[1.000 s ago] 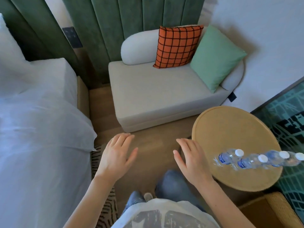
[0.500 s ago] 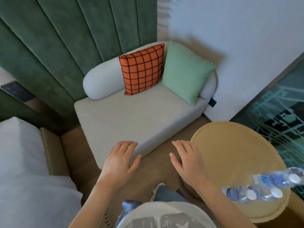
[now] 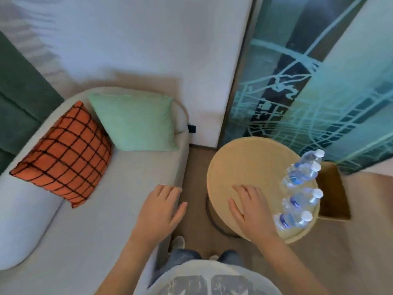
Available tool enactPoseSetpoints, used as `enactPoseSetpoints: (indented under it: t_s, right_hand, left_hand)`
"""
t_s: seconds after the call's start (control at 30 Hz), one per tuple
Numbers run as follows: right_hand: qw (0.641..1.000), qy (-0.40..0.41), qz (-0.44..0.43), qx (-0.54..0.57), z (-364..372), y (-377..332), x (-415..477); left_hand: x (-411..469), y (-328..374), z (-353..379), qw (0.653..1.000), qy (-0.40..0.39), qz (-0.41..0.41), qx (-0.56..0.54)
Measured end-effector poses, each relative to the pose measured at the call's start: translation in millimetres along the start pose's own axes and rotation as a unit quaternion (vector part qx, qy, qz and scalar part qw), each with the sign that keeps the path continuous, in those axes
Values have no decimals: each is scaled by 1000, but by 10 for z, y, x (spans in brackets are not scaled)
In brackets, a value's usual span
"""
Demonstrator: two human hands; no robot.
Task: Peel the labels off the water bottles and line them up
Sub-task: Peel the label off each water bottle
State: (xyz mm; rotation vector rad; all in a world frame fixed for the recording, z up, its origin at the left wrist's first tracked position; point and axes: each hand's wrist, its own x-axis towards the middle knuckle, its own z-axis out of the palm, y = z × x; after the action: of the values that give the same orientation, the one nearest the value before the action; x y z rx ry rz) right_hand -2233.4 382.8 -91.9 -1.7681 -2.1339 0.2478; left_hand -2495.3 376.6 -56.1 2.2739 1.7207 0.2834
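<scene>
Bare forearms, light grey T-shirt [image 3: 214, 279] with darker grey print, blue jeans [image 3: 182, 257], pale shoes [image 3: 178, 241]

Two empty hands hover beside a row of water bottles.
The left hand [image 3: 158, 211] is spread palm down over the edge of the pale sofa [image 3: 127, 188]. The right hand [image 3: 253, 211] is spread the same way over the round table [image 3: 244, 165], close to the bottles but not touching them. Four water bottles [image 3: 302, 199] with white caps and blue labels line the table's right edge. An orange checked cushion [image 3: 63, 154] and a green cushion [image 3: 136, 122] lean at the sofa's far end.
</scene>
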Motion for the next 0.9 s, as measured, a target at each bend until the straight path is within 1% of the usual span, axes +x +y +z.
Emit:
enactPoseSetpoints:
  t_s: [0.1, 0.23, 0.3, 0.43, 0.53, 0.63, 0.7, 0.77, 0.9]
  right_hand:
    - [995, 30, 95, -5, -2, -193, -77]
    - [971, 70, 227, -25, -67, -362, -197]
    - [954, 100, 281, -31, -107, -391, -289]
    - [909, 179, 371, -62, -214, -377, -518]
    - [879, 201, 428, -66, -247, -333, -739]
    - [855, 217, 467, -68, -239, -273, -917]
    - [842, 232, 482, -70, -223, -199, -966]
    - [834, 246, 489, -71, -219, -90, -973]
    - [834, 255, 483, -78, -258, 220, -927]
  left_hand:
    - [406, -260, -83, 995, -38, 93, -2]
    - [1035, -333, -186, 973, -41, 225, -13]
    - [1340, -209, -194, 957, -42, 288, -17]
    - [1726, 256, -99, 918, -79, 389, -6]
    - [1784, 674, 51, 882, -113, 456, -14]
    - [1720, 1030, 249, 845, -139, 516, -14]
    - [1679, 1189, 392, 829, -153, 538, 0]
    - [1682, 1304, 518, 821, -166, 546, 13]
    - [1837, 1507, 657, 822, -168, 544, 28]
